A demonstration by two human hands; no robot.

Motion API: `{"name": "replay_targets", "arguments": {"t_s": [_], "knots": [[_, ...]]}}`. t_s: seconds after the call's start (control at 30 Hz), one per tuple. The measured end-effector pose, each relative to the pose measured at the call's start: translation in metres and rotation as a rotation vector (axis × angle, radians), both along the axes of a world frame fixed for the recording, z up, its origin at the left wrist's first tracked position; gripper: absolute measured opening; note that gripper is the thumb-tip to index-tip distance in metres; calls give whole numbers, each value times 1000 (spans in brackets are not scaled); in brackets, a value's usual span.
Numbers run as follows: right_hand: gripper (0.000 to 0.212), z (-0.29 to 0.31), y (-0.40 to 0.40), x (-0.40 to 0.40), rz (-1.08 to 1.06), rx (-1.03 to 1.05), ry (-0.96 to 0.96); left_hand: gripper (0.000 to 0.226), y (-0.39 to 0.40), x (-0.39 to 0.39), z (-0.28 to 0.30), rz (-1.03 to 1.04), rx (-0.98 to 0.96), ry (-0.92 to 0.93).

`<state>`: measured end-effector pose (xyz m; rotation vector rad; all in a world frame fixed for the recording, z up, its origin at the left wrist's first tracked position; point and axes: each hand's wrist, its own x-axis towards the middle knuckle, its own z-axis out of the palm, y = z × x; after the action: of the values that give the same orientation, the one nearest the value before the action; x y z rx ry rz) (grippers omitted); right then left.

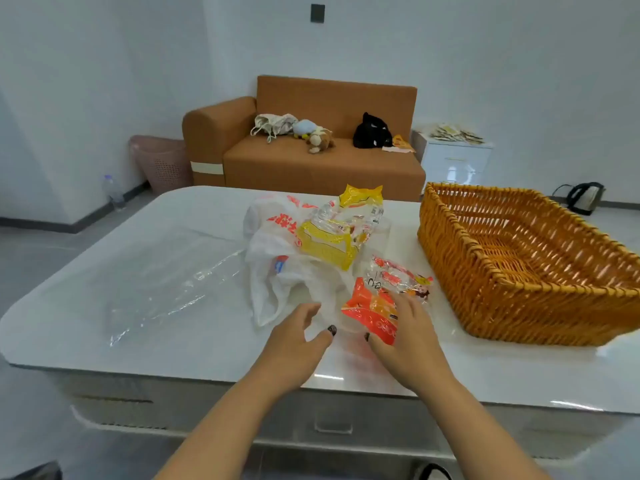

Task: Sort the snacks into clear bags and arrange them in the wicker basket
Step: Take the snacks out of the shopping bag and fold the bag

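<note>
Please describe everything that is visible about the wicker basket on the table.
The wicker basket is rectangular and woven of orange-brown cane, with a thick braided rim and walls that slope outward. It looks rigid and stands upright on the right side of the white table. As far as its inside shows, it holds nothing; the near wall hides part of its floor. No hand touches it. The snack packets lie to its left, apart from it.

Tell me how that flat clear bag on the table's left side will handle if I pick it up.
The clear bag looks thin and wrinkled, so probably floppy and very light. Its glossy film on the glossy table may cling or slide.
</note>
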<state>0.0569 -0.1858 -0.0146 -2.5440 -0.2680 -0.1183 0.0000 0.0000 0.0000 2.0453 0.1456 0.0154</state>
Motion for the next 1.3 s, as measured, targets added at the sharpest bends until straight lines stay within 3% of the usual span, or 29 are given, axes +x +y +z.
{"name": "replay_targets", "arguments": {"t_s": [0.07, 0.17, 0.27, 0.4, 0.47, 0.57, 0.7, 0.77, 0.87, 0.93, 1.0, 1.1, 1.3], "knots": [[84, -4, 3, 10, 38, -244, -77, 55, 0, 6, -8, 0, 27, 13], [83, -11, 1, 16, 43, -428, -29, 57, -2, 6, -15, -30, 46, 26], [70, -14, -6, 19, 15, -500, -26, 54, -5, 9, -8, -2, 26, 4], [28, -5, -15, 14, -27, -469, -22, 46, -13, 5, 3, 43, -105, -25], [22, -2, -20, 9, -78, -430, -57, 42, -16, 2, 7, 58, -154, -31], [24, 11, -32, 0, -160, -240, -177, 40, -17, -3, 9, 87, -220, -20], [28, 39, -47, -32, -181, 316, -193, 38, -18, -15, 8, 75, -195, 16], [32, 50, -52, -50, -181, 491, -216, 35, -20, -22, 9, 47, -237, 3], [22, 58, -44, -69, -160, 744, -218, 30, -25, -35, 10, -28, -448, -44], [20, 53, -31, -74, -98, 833, -184, 38, -26, -41, 10, -91, -638, -83], [21, 43, -16, -76, 8, 775, -188, 55, -24, -42, 8, -123, -827, -81], [26, 26, 7, -75, 137, 619, -181, 70, -20, -38, 9, -143, -960, -14], [86, 16, 32, -70, 545, 251, 38, 79, -5, -30, 20, -207, -1032, -117]]}}
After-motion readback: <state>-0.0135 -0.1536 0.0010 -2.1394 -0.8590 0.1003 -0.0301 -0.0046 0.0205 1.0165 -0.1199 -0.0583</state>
